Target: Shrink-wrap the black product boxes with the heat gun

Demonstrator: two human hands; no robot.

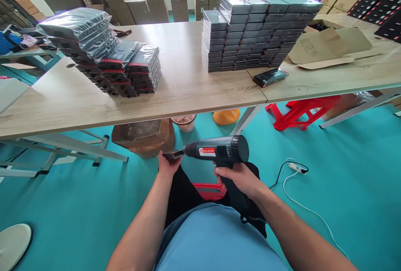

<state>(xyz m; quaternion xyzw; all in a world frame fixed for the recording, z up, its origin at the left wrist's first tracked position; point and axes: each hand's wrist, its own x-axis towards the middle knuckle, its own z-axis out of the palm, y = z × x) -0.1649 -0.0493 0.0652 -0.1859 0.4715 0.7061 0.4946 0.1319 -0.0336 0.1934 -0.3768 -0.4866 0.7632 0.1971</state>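
Note:
My right hand [236, 177] is wrapped round the grip of a dark heat gun [216, 149] with a red label on its barrel. Its flat metal nozzle points left, right at a small dark box [173, 155]. My left hand [169, 164] pinches that box by its near side, below the table edge and over my lap. Whether the nozzle touches the box I cannot tell. On the table ahead, film-wrapped dark boxes [125, 64] are stacked at the left. A neater block of dark boxes [250, 37] stands right of the middle, and one single box [270, 77] lies before it.
The wooden table [178, 74] runs across in front of me. An open carton [332, 47] lies at its right. Below are a cardboard box [144, 137], a bucket [184, 123], an orange bag [226, 116] and a red stool [300, 112]. A power strip [297, 168] with cables lies on the floor.

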